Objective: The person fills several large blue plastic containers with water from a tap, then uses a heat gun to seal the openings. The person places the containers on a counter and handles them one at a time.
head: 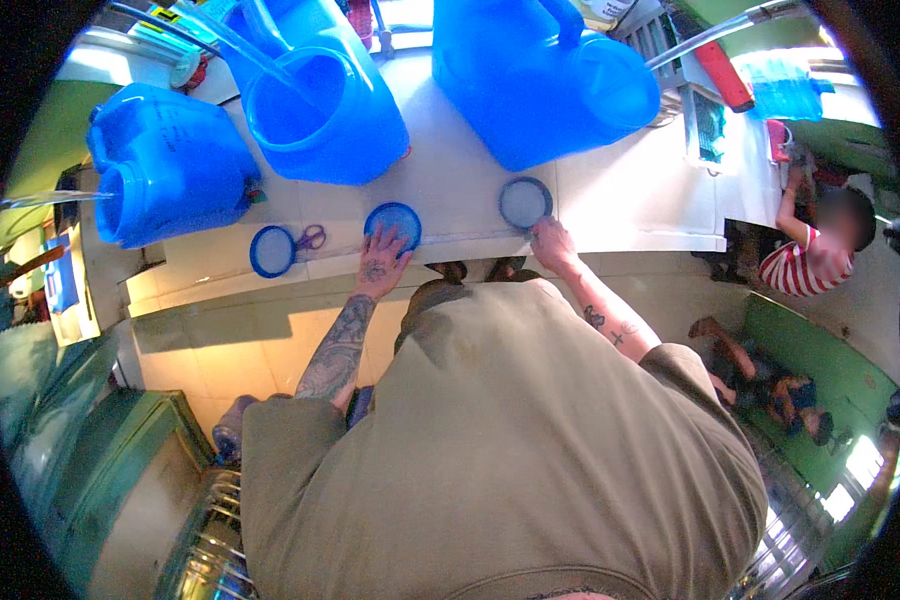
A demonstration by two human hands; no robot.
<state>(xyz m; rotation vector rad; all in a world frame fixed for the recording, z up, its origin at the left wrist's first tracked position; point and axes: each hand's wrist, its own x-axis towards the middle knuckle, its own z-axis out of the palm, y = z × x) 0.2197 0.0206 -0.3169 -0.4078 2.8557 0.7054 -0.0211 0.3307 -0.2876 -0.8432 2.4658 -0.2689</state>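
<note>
My left hand (pixel 381 259) lies with spread fingers over a round blue lid (pixel 403 217) on the white tiled counter. My right hand (pixel 553 245) has curled fingers at the lower edge of another round lid (pixel 526 203), with a dark blue rim and a pale inside. Whether the fingers grip that lid is not clear. A third blue-rimmed lid (pixel 273 251) rests left of my left hand, beside purple-handled scissors (pixel 313 237).
Three large blue plastic jugs, a left one (pixel 187 161), a middle one (pixel 360 127) and a right one (pixel 495 97), stand behind the lids. A clear tube or water stream reaches each mouth. At right are a person in a striped shirt (pixel 806 262) and a green bench (pixel 847 367) with another person.
</note>
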